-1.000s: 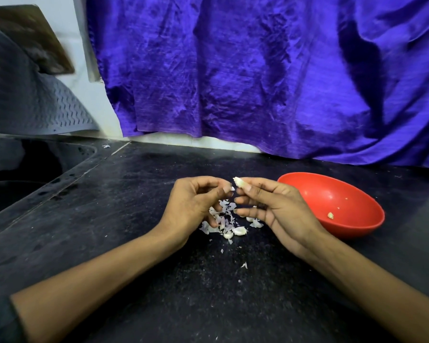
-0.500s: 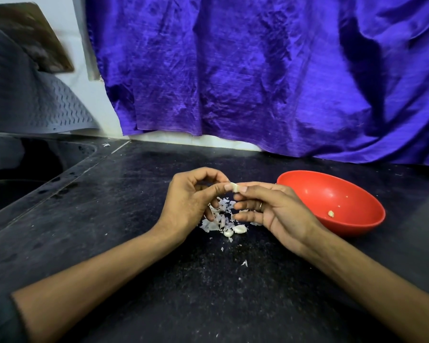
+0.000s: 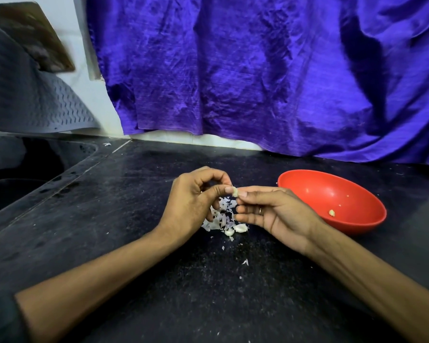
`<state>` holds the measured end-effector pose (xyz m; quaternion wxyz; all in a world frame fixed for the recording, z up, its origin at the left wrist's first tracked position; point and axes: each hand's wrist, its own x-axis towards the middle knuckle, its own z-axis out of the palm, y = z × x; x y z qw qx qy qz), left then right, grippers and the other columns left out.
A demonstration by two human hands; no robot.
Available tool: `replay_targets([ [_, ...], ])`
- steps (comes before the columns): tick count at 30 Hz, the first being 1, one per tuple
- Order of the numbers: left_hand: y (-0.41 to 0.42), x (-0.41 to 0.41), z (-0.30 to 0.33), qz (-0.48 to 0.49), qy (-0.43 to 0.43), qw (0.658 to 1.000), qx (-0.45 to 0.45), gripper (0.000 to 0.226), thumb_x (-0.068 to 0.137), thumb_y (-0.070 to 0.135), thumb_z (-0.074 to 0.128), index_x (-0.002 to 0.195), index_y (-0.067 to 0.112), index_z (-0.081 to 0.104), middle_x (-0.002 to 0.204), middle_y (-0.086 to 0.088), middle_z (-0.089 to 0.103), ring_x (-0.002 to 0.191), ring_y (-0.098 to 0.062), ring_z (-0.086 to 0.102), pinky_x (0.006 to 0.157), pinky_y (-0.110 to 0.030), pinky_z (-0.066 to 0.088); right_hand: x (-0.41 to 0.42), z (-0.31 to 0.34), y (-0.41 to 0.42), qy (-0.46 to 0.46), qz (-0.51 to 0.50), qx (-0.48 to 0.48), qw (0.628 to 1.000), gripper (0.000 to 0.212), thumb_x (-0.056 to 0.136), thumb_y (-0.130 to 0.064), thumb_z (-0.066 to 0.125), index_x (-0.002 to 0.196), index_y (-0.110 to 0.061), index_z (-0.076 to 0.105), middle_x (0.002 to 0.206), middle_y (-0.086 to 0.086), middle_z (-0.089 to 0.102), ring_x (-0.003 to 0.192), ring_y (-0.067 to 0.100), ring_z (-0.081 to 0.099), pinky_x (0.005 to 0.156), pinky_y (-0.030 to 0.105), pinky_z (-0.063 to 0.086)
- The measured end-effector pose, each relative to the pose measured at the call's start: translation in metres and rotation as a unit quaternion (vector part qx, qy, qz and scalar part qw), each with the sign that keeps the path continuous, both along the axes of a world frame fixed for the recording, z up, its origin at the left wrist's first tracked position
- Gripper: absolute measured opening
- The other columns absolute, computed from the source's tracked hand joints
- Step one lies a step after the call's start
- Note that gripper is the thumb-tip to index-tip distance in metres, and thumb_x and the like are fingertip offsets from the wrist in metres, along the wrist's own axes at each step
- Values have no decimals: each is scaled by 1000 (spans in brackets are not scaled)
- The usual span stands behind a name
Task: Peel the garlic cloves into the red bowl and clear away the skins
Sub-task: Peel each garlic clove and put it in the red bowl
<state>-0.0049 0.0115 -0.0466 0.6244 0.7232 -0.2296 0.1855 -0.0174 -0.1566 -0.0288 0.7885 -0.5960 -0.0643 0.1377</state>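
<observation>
Both hands (image 3: 191, 201) (image 3: 278, 214) pinch one garlic clove (image 3: 235, 191) (two cloves (image 3: 240, 228) lie below).

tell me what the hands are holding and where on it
One garlic clove, pinched between the fingertips of the left hand and the right hand, each grip on an opposite side of it.

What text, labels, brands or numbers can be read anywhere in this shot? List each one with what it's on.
None. No readable text shows on the red bowl, the purple cloth, the grey mat, the black counter or the brown board on the wall. The ring on the right hand is too small to show any marking.
</observation>
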Motion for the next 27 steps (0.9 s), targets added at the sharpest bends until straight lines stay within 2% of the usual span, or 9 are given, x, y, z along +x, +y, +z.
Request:
replay_targets([
  [3, 0, 0, 0, 7, -8, 999, 30, 17, 86, 4, 68, 75, 16, 65, 70, 12, 57, 47, -5, 52, 38, -24, 43, 1, 1, 0, 0, 5, 0, 1000, 19, 71, -6, 65, 88, 3, 69, 69, 8, 66, 59, 13, 65, 57, 26, 57],
  [5, -1, -1, 1, 16, -19, 998, 54, 17, 88, 5, 66, 76, 17, 63, 65, 15, 57, 46, -2, 50, 42, -17, 41, 1, 1, 0, -2, 4, 2, 1000, 20, 71, -6, 66, 89, 3, 70, 70, 8, 66, 59, 13, 65, 56, 26, 57],
  [9, 0, -1, -1, 31, -63, 994, 87, 17, 89, 7, 66, 78, 20, 61, 73, 16, 55, 55, -4, 51, 47, -12, 40, 0, -2, 5, 10, -5, 33, 999, 18, 70, -8, 65, 85, 1, 70, 71, 8, 67, 57, 12, 64, 53, 24, 56],
  [12, -2, -3, -4, 30, -89, 989, 119, 12, 88, 9, 66, 82, 18, 63, 76, 21, 56, 59, 1, 52, 51, -8, 40, 0, -3, 6, 18, -6, 45, 999, 23, 72, -10, 64, 91, 2, 69, 73, 8, 67, 57, 10, 63, 52, 23, 55],
  [15, -3, -4, -7, 24, -60, 993, 101, 9, 88, 10, 67, 83, 14, 62, 69, 23, 60, 53, -1, 53, 48, -10, 42, 2, -2, 4, 23, -8, 54, 998, 24, 79, -8, 62, 100, 1, 68, 74, 6, 68, 58, 9, 62, 52, 22, 55],
  [18, -2, -3, -6, 52, -39, 995, 77, 12, 87, 13, 71, 82, 17, 60, 59, 15, 61, 48, -6, 54, 45, -15, 43, 2, -2, 3, 20, -13, 66, 998, 21, 89, -5, 55, 107, 2, 65, 75, 6, 67, 59, 10, 64, 52, 22, 55],
  [23, -1, -2, -4, 48, -17, 998, 45, 21, 83, 7, 74, 90, 23, 62, 76, 4, 70, 47, -6, 52, 43, -15, 41, 1, -1, 3, 5, -22, 75, 997, 23, 89, -5, 54, 108, 4, 63, 75, 7, 67, 60, 11, 65, 53, 23, 55],
  [27, -2, -4, -4, 51, -12, 996, 71, 20, 88, -2, 65, 92, 18, 69, 80, 8, 71, 50, 8, 55, 50, -9, 43, 1, 0, 2, -21, -39, 67, 997, 22, 82, -6, 59, 101, 2, 66, 75, 7, 69, 61, 10, 65, 54, 22, 55],
])
